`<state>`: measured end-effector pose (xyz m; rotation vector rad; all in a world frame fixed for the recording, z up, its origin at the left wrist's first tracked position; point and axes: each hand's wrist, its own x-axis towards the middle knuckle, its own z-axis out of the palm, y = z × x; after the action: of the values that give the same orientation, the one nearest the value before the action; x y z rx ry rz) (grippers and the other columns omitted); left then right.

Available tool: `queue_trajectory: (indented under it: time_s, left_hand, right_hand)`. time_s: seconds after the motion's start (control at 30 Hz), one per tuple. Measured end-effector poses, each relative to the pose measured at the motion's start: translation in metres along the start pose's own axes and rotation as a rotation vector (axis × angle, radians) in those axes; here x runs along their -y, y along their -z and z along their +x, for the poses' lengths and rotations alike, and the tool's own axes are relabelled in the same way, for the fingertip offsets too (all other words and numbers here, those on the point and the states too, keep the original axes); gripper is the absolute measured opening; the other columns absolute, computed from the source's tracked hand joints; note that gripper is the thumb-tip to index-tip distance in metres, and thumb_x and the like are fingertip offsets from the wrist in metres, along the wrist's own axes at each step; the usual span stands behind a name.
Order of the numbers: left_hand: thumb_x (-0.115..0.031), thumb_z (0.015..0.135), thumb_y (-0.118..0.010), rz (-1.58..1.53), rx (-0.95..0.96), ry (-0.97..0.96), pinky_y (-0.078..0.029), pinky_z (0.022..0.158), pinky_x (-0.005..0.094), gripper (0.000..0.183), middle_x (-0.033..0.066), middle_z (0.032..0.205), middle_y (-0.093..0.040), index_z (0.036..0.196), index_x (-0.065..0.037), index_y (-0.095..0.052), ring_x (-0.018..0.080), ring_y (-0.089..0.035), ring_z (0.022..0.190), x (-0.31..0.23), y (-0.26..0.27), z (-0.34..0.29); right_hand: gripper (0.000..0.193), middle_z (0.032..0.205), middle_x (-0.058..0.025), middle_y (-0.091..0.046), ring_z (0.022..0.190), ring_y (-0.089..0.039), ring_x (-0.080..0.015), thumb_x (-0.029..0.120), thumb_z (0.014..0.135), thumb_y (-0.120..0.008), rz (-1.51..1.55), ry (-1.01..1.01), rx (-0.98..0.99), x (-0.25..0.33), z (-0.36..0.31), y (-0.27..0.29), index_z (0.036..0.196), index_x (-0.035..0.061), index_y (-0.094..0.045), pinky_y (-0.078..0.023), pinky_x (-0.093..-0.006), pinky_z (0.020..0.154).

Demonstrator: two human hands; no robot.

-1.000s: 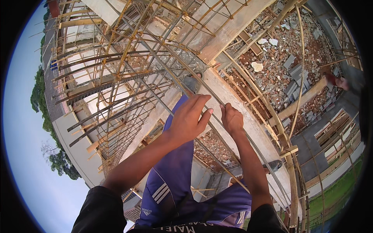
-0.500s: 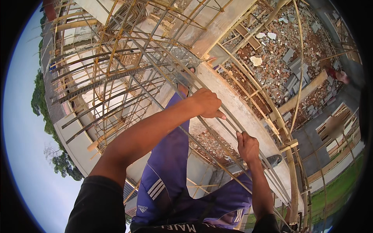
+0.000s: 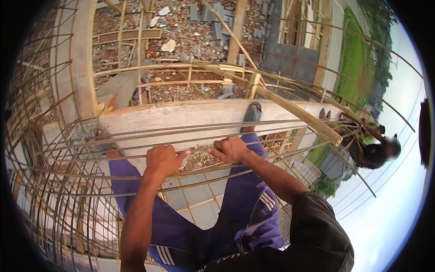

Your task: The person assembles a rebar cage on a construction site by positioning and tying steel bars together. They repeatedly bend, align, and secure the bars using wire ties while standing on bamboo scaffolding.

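Note:
Long steel rebars (image 3: 122, 148) run across in front of me, over my spread legs. My left hand (image 3: 162, 160) is closed round a bar, its thumb pointing right. A short way to the right, my right hand (image 3: 231, 149) curls over the same group of bars, thumb toward the left hand. The fingers' undersides are hidden, so which single bar each hand grips is hard to tell. Beyond the bars lies a pale board (image 3: 181, 112). My right foot, in a dark sandal (image 3: 252, 113), stands on it; my left foot is by its left end.
Tied rebar cages (image 3: 59, 199) crowd the left. A co-worker in dark clothes (image 3: 369, 149) is at the bars' far right end. A wooden pole (image 3: 299, 113) slants across at right. Brick rubble (image 3: 181, 27) lies below, beyond bamboo framing (image 3: 172, 83). Open gaps show beneath the bars.
My view has swung to the right, bringing the co-worker in. The bars now lie nearly level across the picture, and my hands are side by side on them.

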<state>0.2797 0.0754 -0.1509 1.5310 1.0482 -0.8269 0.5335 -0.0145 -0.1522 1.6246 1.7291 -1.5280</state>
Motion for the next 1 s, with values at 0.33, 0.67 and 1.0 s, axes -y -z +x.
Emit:
queue_trajectory:
  time_s: [0.33,0.67,1.0]
  left_hand:
    - [-0.056,0.091,-0.059,0.091,-0.032,0.012,-0.050,0.080,0.0521,0.063,0.0276,0.076,-0.068,0.080,0.005,-0.071,0.0440,-0.067,0.082,-0.081,0.009,-0.020]
    - [-0.044,0.099,-0.051,-0.008,0.015,-0.031,-0.048,0.078,0.0523,0.054,0.0260,0.079,-0.067,0.079,0.003,-0.068,0.0453,-0.065,0.082,-0.075,-0.003,-0.028]
    - [-0.058,0.098,-0.043,-0.144,0.166,0.094,-0.045,0.084,0.0501,0.067,0.0259,0.087,-0.067,0.088,0.004,-0.067,0.0426,-0.064,0.091,-0.046,-0.041,0.005]
  right_hand:
    - [0.067,0.070,-0.0208,-0.067,0.074,-0.068,-0.0409,0.065,0.095,-0.045,0.049,-0.116,-0.023,-0.029,-0.065,0.029,0.078,0.0062,-0.072,-0.055,-0.0497,0.073]
    - [0.061,0.083,-0.0196,-0.069,0.085,-0.068,-0.0386,0.062,0.095,-0.049,0.160,-0.076,0.001,-0.032,-0.072,0.024,0.088,0.0058,-0.073,-0.054,-0.0463,0.080]
    - [0.080,0.132,-0.0200,-0.058,0.121,-0.058,-0.0356,0.071,0.090,-0.050,-0.098,-0.014,0.319,-0.042,0.087,-0.028,0.136,0.0058,-0.053,-0.047,-0.0518,0.097]
